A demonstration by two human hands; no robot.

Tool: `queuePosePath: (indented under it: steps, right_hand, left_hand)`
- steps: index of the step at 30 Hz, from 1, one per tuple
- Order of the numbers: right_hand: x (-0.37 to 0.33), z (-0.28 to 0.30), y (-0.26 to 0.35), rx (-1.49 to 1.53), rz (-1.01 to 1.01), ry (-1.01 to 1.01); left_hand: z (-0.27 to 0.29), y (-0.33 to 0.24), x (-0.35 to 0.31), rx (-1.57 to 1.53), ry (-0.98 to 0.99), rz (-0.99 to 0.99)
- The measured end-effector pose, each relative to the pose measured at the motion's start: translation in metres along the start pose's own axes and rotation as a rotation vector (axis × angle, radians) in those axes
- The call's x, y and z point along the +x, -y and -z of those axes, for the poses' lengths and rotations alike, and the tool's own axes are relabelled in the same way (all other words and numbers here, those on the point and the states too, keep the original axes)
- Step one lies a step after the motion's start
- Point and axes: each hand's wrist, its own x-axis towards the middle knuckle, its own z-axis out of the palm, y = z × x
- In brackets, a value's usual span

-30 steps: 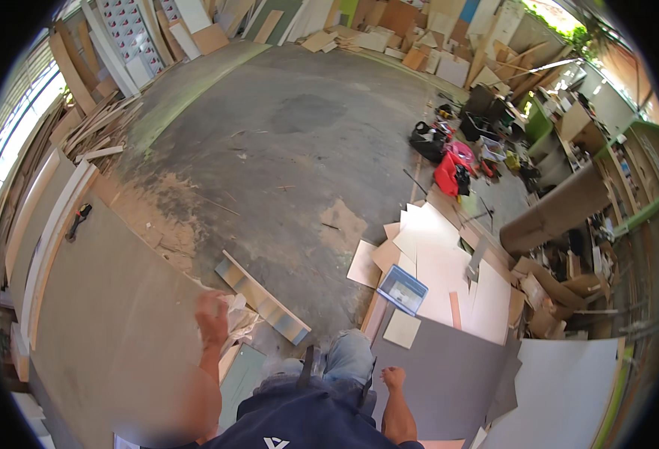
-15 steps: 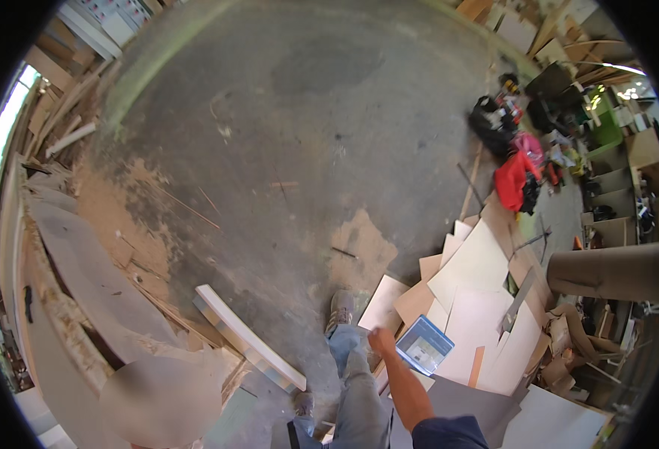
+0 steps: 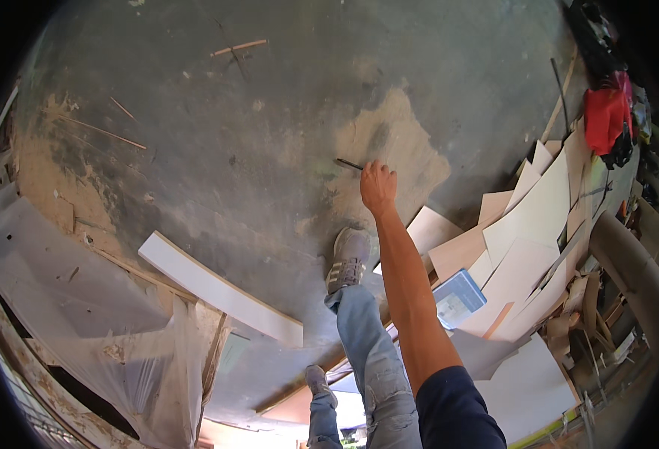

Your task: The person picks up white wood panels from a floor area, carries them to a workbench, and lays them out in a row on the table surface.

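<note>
Concrete floor (image 3: 269,97), stained and patched, fills the view. A long white board (image 3: 221,288) lies on it at lower left, beside crumpled plastic sheeting (image 3: 82,314). Pale panels (image 3: 531,224) lie stacked at right, with a blue box (image 3: 458,298) at their near edge and a red bag (image 3: 606,116) beyond. The right hand (image 3: 378,185) reaches down to the floor, fingers closed on a thin dark pencil (image 3: 349,164) whose tip points left. A grey shoe (image 3: 346,259) stands just below. The left hand is out of view.
</note>
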Motion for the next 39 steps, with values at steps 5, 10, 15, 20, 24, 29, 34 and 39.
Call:
queuePosePath:
  steps: [5,10,15,20,24,29,34,39]
  right_hand:
    - [-0.010,-0.026,-0.012,0.068,-0.104,-0.008]
    - [-0.093,-0.026,-0.029,0.586,-0.630,0.101]
    - [-0.274,-0.039,-0.088,0.619,-1.051,0.077]
    - [-0.419,-0.002,-0.120,0.371,-1.346,-0.037]
    - [-0.447,0.062,-0.110,0.497,-1.569,0.286]
    - [-0.485,0.094,-0.061,0.722,-1.055,0.567]
    - [-0.468,0.157,-0.039,0.887,-0.831,0.417]
    - [-0.430,0.224,-0.064,0.771,-0.674,0.176]
  left_hand:
    - [-0.030,-0.041,0.012,-0.001,0.037,-0.044]
    - [-0.037,-0.062,0.019,0.031,0.057,-0.060]
    - [-0.060,-0.090,0.029,0.018,0.040,-0.080]
    - [-0.059,-0.098,0.033,0.024,0.035,-0.088]
    - [-0.054,-0.100,0.033,0.027,0.032,-0.063]
    - [-0.038,-0.103,0.037,0.020,0.050,-0.028]
    - [-0.001,-0.070,0.031,0.017,0.081,0.042]
    - [0.016,-0.044,0.040,-0.025,0.090,0.105]
